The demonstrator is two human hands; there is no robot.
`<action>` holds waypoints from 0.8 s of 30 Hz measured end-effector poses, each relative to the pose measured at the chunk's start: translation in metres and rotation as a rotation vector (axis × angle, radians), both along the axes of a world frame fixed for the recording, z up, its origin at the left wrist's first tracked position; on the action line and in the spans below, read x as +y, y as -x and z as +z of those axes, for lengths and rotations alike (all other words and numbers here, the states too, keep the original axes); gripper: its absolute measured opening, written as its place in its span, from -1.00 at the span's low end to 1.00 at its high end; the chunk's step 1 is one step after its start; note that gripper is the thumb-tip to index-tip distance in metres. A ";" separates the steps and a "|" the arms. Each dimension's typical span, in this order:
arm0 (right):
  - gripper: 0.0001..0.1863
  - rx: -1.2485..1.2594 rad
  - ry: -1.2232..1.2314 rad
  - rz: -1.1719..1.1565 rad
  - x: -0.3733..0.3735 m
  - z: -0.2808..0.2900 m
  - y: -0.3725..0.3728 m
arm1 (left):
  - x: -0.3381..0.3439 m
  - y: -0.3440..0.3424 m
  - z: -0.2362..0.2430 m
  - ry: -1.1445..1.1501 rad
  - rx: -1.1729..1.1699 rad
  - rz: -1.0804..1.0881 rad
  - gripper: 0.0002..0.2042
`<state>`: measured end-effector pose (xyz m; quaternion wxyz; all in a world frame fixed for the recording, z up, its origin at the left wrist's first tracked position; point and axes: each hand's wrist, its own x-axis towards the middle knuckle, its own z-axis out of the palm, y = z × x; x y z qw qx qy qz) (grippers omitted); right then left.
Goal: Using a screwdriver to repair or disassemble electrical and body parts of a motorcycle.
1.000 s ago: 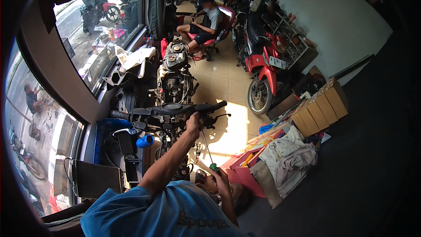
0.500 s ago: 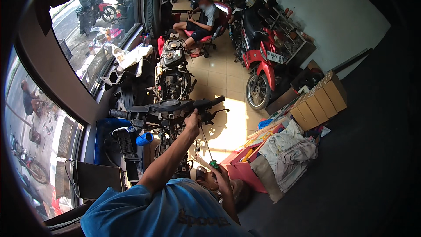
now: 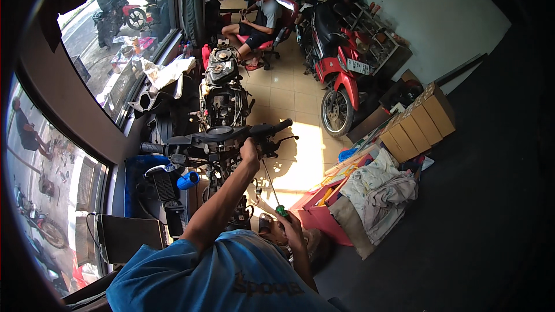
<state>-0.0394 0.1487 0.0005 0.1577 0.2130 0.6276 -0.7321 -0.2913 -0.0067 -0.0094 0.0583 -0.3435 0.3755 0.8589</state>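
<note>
A stripped motorcycle (image 3: 222,101) stands lengthwise before me, with its black handlebar (image 3: 217,133) nearest. My left hand (image 3: 249,155) is closed at the underside of the handlebar, right of its centre; what its fingers grip is hidden. Below and to the right, my right hand (image 3: 292,226) is wrapped round the green handle of a long screwdriver (image 3: 281,211). Its thin shaft rises toward my left hand and the underside of the handlebar; I cannot tell what the tip touches.
A blue tub (image 3: 136,176) with parts sits left, by the windows. Right are cardboard boxes (image 3: 428,121), a pink bin (image 3: 318,216) with cloths and a red scooter (image 3: 347,86). A person (image 3: 260,23) sits in a red chair; another (image 3: 29,133) is outside.
The whole scene has shifted a little up and left in the view. Both my hands keep their holds. The person outside at far left has risen from a lower, crouched posture.
</note>
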 end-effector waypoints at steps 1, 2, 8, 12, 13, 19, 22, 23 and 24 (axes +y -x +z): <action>-0.84 0.001 0.002 0.005 -0.001 0.001 0.001 | -0.002 0.000 0.000 0.001 0.000 0.003 -0.82; -0.84 -0.001 0.003 0.009 -0.001 0.003 0.001 | -0.004 -0.001 0.000 -0.002 0.015 0.011 -0.80; -0.80 -0.019 0.029 0.023 -0.005 0.019 0.011 | -0.007 -0.008 0.008 -0.004 0.070 -0.018 -0.78; -0.81 0.034 0.018 0.017 -0.014 0.034 0.026 | -0.012 0.000 -0.008 -0.024 0.029 -0.052 -0.81; -0.82 0.050 0.021 0.022 -0.016 0.032 0.029 | -0.016 0.001 -0.011 -0.083 0.055 -0.067 -0.81; -0.82 0.016 0.049 0.030 -0.034 0.025 0.032 | -0.031 -0.001 -0.020 -0.163 0.038 -0.121 -0.86; -0.81 -0.003 0.077 0.006 -0.035 0.024 0.032 | -0.026 -0.005 -0.007 -0.168 0.016 -0.135 -0.89; -0.81 -0.011 0.086 -0.009 -0.035 0.024 0.032 | -0.023 -0.007 0.000 -0.154 -0.004 -0.139 -0.85; -0.81 -0.011 0.085 -0.013 -0.034 0.022 0.032 | -0.020 -0.008 0.007 -0.139 -0.024 -0.143 -0.79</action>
